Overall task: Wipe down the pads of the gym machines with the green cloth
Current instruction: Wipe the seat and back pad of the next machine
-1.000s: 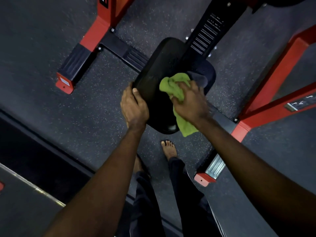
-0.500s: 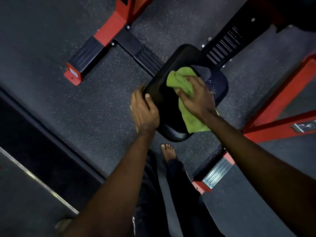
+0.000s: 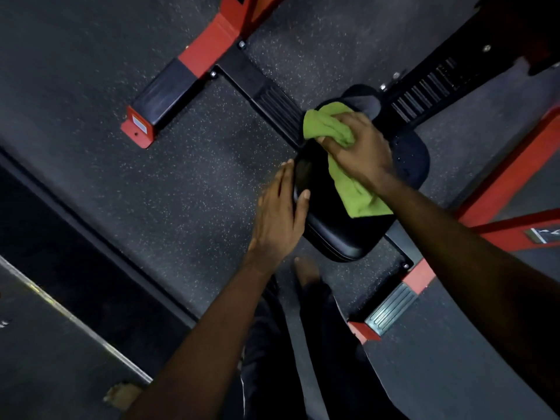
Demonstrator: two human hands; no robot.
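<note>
A black padded seat (image 3: 336, 234) of a red and black gym machine sits at mid-frame. My right hand (image 3: 360, 150) grips a bunched green cloth (image 3: 325, 125) and presses it onto the far part of the pad; the cloth's tail (image 3: 357, 198) trails back under my wrist. My left hand (image 3: 278, 213) lies along the pad's left edge, fingers nearly straight, thumb resting on the pad's top. The far end of the pad is hidden behind the cloth and my right hand.
Red frame legs with black end caps (image 3: 163, 95) lie on the speckled rubber floor (image 3: 151, 183). A ribbed black footplate (image 3: 391, 307) sits at the near right. Red bars (image 3: 512, 177) run along the right. My bare foot (image 3: 306, 269) stands just below the pad.
My right hand has pushed the cloth toward the far end of the pad. My left hand's grip on the pad edge has loosened, its fingers straightening. The camera has shifted.
</note>
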